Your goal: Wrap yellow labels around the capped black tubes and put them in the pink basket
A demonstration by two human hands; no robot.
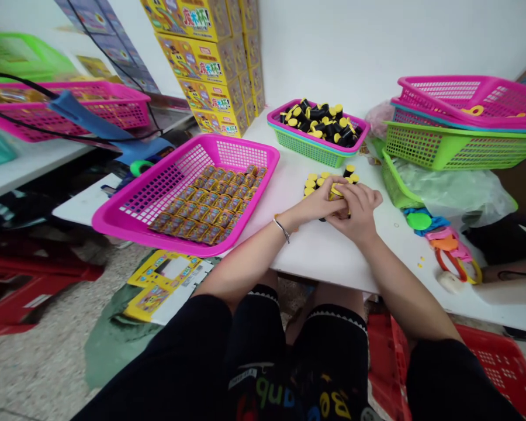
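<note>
Both of my hands meet over the white table [302,240], just in front of a cluster of small black pieces with yellow caps [311,183]. My left hand [322,202] and my right hand [356,211] have their fingers curled together around a yellow-capped piece [335,192], which is mostly hidden by the fingers. Behind the hands, a pink basket [284,126] stacked on a green one holds a heap of loose black and yellow pieces. To the left, a large pink basket [109,225] holds rows of small wrapped packets [201,213].
Yellow boxes [208,61] are stacked against the wall. At the right stand stacked baskets [447,146], a plastic bag [460,190] and colourful bands [449,245]. A flattened yellow carton [158,292] lies below the left basket; a red stool [30,280] is at far left.
</note>
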